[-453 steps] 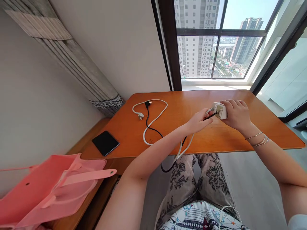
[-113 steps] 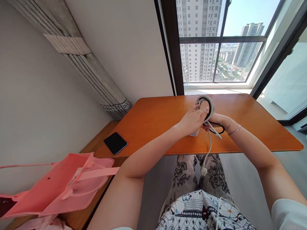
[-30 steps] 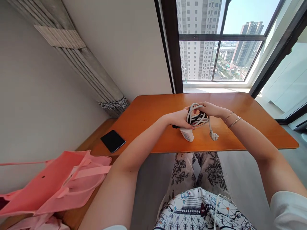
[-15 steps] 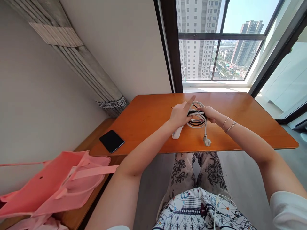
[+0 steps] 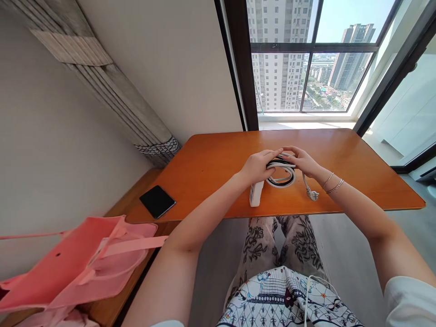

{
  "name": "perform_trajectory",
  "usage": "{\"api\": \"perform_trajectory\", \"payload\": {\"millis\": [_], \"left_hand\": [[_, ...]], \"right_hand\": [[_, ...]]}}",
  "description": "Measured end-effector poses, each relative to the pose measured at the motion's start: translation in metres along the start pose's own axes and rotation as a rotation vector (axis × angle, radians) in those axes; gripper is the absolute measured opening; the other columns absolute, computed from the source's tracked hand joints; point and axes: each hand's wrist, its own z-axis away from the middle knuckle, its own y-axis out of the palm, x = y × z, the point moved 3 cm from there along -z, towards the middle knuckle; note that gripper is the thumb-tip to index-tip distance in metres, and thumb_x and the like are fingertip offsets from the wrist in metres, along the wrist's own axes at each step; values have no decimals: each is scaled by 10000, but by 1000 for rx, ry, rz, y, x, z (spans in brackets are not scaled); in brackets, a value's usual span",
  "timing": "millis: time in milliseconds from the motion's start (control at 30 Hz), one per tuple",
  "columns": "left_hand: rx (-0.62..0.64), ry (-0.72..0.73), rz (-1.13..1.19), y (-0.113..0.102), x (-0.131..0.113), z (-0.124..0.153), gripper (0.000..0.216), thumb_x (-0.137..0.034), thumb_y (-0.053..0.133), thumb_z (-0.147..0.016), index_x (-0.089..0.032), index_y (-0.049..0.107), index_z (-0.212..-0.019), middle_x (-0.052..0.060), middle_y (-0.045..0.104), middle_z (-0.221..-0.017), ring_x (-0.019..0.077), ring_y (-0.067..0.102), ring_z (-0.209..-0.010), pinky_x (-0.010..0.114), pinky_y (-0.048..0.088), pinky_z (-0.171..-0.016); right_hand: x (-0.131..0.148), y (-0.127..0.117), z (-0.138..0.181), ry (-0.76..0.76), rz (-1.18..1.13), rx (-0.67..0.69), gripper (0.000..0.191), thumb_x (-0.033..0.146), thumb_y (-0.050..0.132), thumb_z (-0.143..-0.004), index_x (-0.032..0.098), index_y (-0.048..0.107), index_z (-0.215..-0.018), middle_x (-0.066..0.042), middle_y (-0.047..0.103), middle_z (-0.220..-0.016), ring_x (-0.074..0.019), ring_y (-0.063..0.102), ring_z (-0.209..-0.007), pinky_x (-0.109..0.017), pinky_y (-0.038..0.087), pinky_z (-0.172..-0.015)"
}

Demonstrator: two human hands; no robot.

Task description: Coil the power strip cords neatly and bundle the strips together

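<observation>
A coiled bundle of white and black cable (image 5: 281,182) is held between my two hands above the table. My left hand (image 5: 258,165) grips its left side, fingers closed around the loops. Below that hand sticks out the end of a white power strip (image 5: 256,195), the rest of it hidden by my palm. My right hand (image 5: 301,161) pinches the upper right of the coil, its fingertips close to those of my left. From the right of the coil a white plug (image 5: 312,195) hangs on its cord.
The orange-brown wooden table (image 5: 211,168) stands by a window. A black tablet or phone (image 5: 157,201) lies at its left end. A pink bag (image 5: 85,263) sits on a wooden bench at lower left. A tied grey curtain (image 5: 136,109) hangs on the left.
My right hand has shifted up over the coil, and my left forefinger has folded down onto it. The plug has swung to the right. The power strip end points more straight down.
</observation>
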Motion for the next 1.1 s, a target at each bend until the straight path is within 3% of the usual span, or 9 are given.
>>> {"api": "perform_trajectory", "payload": {"millis": [133,233,333,500,633,700,800,900,1100], "left_hand": [[-29,-25,41,-3,2,0,684,-136,527,-801,-196,535,-1483,83,687,-1340,204,653,-1230,338,504,-1068],[-60,-25,83,-4,3,1,686,-130,525,-786,-184,545,-1470,89,693,-1338,208,656,-1228,344,503,-1070],[-67,-24,148,-3,6,2,686,-139,532,-772,-190,556,-1455,84,714,-1297,211,681,-1179,343,520,-1035],[-106,-17,292,-1,11,4,735,-144,565,-760,-178,457,-1486,98,739,-1249,201,731,-1023,339,551,-930],[-169,7,417,5,11,3,769,-186,614,-785,-201,346,-1505,85,768,-1152,180,744,-896,307,558,-825],[-254,-21,448,5,10,1,740,-229,630,-813,-203,350,-1497,84,765,-1125,176,742,-885,297,559,-810],[-307,4,350,0,7,0,640,-252,621,-841,-210,455,-1457,121,699,-1284,216,705,-1103,337,552,-930],[-208,45,176,-6,1,0,480,-270,568,-898,-245,593,-1377,120,536,-1529,258,614,-1296,364,520,-1027],[-40,-96,-65,-2,-4,3,373,-323,458,-996,-297,644,-1318,82,445,-1619,255,697,-1141,360,566,-901]], "right_hand": [[1,-2,17,-118,-78,147,696,659,778,-739,227,621,-1261,-56,735,-1057,-161,670,-779,-310,588,-713],[4,-5,25,-196,-20,182,722,640,837,-678,239,633,-1243,-67,714,-1170,-173,667,-860,-297,579,-735],[5,-5,27,-252,55,101,612,662,779,-742,238,663,-1167,-59,724,-1114,-171,660,-863,-279,570,-698],[4,0,21,-379,147,-75,611,739,665,-808,241,697,-1159,-64,738,-1053,-184,698,-849,-347,599,-816],[4,4,13,-441,251,-269,690,834,485,-854,205,733,-995,-69,734,-886,-184,693,-719,-320,587,-686],[2,7,9,-411,236,-300,725,863,461,-839,192,723,-921,-49,701,-745,-174,660,-616,-294,542,-564],[-3,11,3,-295,112,-224,712,875,536,-784,193,706,-897,-6,645,-609,-148,579,-475,-268,465,-439],[-10,14,0,-189,-32,-137,657,844,657,-713,199,686,-831,8,627,-571,-133,539,-431,-255,429,-389],[-22,19,2,-41,-208,-59,491,637,770,-725,221,682,-971,28,664,-635,-121,556,-446,-235,425,-385]]}}
